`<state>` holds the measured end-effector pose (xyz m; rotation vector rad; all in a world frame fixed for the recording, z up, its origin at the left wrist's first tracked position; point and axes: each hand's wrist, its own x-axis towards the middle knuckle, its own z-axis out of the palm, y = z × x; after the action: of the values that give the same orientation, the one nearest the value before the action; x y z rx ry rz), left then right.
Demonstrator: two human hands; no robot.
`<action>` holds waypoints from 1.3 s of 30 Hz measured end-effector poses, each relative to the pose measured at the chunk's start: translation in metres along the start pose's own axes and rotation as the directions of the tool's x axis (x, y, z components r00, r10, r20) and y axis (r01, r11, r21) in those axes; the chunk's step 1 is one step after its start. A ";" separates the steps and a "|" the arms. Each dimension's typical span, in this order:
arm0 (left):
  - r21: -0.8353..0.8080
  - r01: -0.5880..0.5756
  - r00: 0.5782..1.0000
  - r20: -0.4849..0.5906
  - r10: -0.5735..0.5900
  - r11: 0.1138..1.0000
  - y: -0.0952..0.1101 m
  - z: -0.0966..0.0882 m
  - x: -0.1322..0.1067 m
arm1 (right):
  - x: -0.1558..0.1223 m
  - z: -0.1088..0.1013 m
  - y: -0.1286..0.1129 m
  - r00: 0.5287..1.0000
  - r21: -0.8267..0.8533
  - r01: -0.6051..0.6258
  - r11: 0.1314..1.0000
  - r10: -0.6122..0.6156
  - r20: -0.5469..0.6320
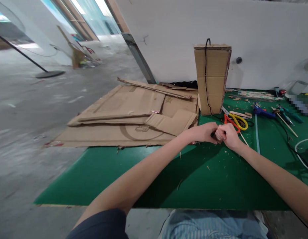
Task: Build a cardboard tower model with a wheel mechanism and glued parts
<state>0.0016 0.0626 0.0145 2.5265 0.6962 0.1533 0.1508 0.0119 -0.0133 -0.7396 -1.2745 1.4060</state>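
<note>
My left hand (205, 132) and my right hand (230, 135) meet above the green table, fingers curled in against each other. A bit of a small brown piece (219, 142), which looks like cardboard, peeks out below the fingers; most of it is hidden. Just beyond my right hand lie scissors (240, 122) with one orange and one yellow handle loop. Behind the hands stands a tall cardboard box (213, 79) with a black cord (206, 73) running down its front. To the left of my left hand are flattened cardboard sheets (126, 103).
A blue glue gun (263, 111), pliers (289, 113) and a wooden stick (284, 122) lie at the right of the green table (114, 179). Thin sticks (256, 95) and scraps lie along the white wall (173, 39). A broom (75, 56) leans at the far left.
</note>
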 end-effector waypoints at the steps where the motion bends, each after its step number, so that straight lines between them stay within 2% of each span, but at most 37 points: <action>1: 0.030 -0.013 1.000 -0.001 0.013 0.999 -0.001 0.000 0.000 | 0.000 0.000 0.000 1.000 0.002 0.001 1.000 -0.001 -0.003; 6: 0.016 -0.039 0.998 0.045 0.038 0.999 -0.003 -0.003 0.001 | 0.004 -0.006 -0.006 0.999 0.072 -0.027 0.997 0.029 -0.032; 10: -0.043 -0.019 1.000 0.018 0.020 0.999 -0.001 -0.007 0.000 | 0.008 -0.010 -0.013 0.996 0.190 -0.068 0.979 0.078 -0.046; 15: -0.139 -0.032 0.999 -0.025 0.029 0.990 0.001 -0.013 -0.003 | 0.010 -0.011 -0.022 0.994 0.312 -0.029 0.950 0.059 -0.087; 17: -0.179 -0.068 0.997 -0.055 0.059 0.982 0.001 -0.015 -0.004 | 0.013 -0.013 -0.028 0.991 0.368 0.012 0.930 0.038 -0.129; 20: -0.245 -0.155 0.983 -0.133 0.125 0.957 0.002 -0.018 -0.004 | 0.022 -0.021 -0.040 0.961 0.375 0.072 0.924 0.036 -0.274; 23: -0.337 -0.193 0.965 -0.237 0.115 0.922 0.003 -0.019 -0.004 | 0.029 -0.031 -0.054 0.932 0.272 -0.004 0.962 0.102 -0.348; 25: -0.462 -0.211 0.947 -0.314 0.063 0.862 0.006 -0.019 -0.004 | 0.030 -0.037 -0.062 0.947 0.185 -0.074 0.980 0.127 -0.294; 27: -0.613 -0.255 0.916 -0.402 -0.017 0.748 0.010 -0.019 -0.003 | 0.028 -0.042 -0.068 0.975 0.114 -0.101 0.988 0.121 -0.187; 30: -0.789 -0.368 0.842 -0.507 -0.183 0.492 0.017 -0.019 0.000 | 0.023 -0.049 -0.070 0.995 0.036 -0.098 0.995 0.099 -0.031; 33: -0.839 -0.476 0.778 -0.541 -0.319 0.263 0.022 -0.021 0.002 | 0.021 -0.051 -0.065 0.996 -0.102 -0.071 0.992 0.076 0.042; 36: -0.851 -0.503 0.772 -0.521 -0.364 0.150 0.024 -0.024 0.002 | 0.023 -0.046 -0.057 0.999 -0.297 -0.010 0.955 0.022 0.039; 39: -0.867 -0.484 0.790 -0.490 -0.369 0.114 0.026 -0.026 0.000 | 0.024 -0.038 -0.050 0.999 -0.371 0.039 0.928 -0.047 -0.011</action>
<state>0.0076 0.0550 0.0505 1.0010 0.3943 1.1516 0.1938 0.0404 0.0297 -0.9698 -1.5538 1.1294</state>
